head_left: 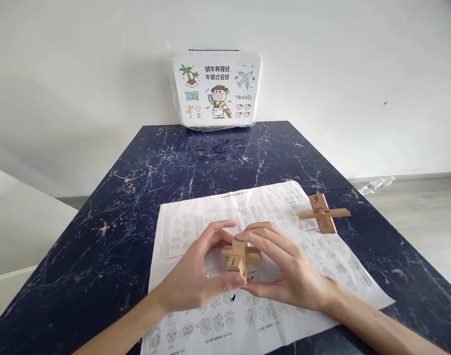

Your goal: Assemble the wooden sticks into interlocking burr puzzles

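Observation:
Both hands meet over a printed instruction sheet (247,325) on a dark blue marble table (99,236). Between them is a small wooden interlocking puzzle (240,257) made of crossed blocks. My left hand (196,273) grips it from the left, thumb under the front block and fingers curled over the top. My right hand (284,268) closes on it from the right, fingers over the top and thumb below. A second wooden cross-shaped assembly (323,213) lies on the sheet's far right corner, apart from both hands.
A white box with cartoon travel drawings (218,88) stands against the wall at the table's far edge. A clear plastic bottle (377,185) lies on the floor to the right. A white surface (11,222) sits lower at the left.

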{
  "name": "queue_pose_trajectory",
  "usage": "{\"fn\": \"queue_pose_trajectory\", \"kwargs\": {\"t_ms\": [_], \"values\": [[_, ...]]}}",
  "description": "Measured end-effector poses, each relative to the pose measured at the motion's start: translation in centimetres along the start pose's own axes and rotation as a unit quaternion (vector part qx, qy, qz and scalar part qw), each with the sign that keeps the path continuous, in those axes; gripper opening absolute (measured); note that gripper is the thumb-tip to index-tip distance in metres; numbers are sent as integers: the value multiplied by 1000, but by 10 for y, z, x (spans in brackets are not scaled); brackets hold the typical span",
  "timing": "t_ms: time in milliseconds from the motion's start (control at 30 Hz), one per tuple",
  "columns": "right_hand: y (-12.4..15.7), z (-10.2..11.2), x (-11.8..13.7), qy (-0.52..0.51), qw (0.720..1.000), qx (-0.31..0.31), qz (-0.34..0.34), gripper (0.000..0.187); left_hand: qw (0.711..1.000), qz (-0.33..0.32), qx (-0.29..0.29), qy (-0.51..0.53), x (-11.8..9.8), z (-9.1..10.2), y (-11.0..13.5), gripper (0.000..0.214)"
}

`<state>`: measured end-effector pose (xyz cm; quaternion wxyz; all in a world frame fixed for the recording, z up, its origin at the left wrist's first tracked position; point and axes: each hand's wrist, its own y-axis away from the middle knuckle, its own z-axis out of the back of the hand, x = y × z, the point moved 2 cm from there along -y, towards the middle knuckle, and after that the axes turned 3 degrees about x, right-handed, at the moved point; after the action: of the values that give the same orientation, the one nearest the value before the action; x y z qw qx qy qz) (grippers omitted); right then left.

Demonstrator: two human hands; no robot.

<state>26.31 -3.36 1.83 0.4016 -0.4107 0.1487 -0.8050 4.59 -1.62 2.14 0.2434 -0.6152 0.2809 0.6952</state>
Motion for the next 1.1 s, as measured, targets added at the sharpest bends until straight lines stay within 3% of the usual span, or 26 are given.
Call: {"fn": "queue_pose_trajectory", "kwargs": {"t_ms": [267, 500, 700, 800, 900, 1000, 1100], "values": [[2, -2, -2, -56, 998, 14, -9, 72, 998, 15, 55, 18, -5, 2, 2, 77], [1, -4, 0, -44, 999, -9, -8, 75, 998, 6, 50, 28, -6, 0, 2, 63], [3, -1, -1, -69, 996, 11, -50, 71, 995, 15, 68, 74, 0, 6, 3, 68], [5, 4, -3, -60, 996, -15, -59, 54, 994, 24, 55, 94, 3, 9, 4, 71], [3, 6, -2, -29, 998, -46, -4, 27, 994, 30, 49, 92, 4, 11, 3, 72], [1, 5, -1, -6, 998, -61, 35, 21, 994, 29, 53, 89, 4, 10, 2, 71], [1, 4, -2, -4, 997, -71, 25, 22, 994, 26, 57, 93, 4, 10, 2, 70]]}}
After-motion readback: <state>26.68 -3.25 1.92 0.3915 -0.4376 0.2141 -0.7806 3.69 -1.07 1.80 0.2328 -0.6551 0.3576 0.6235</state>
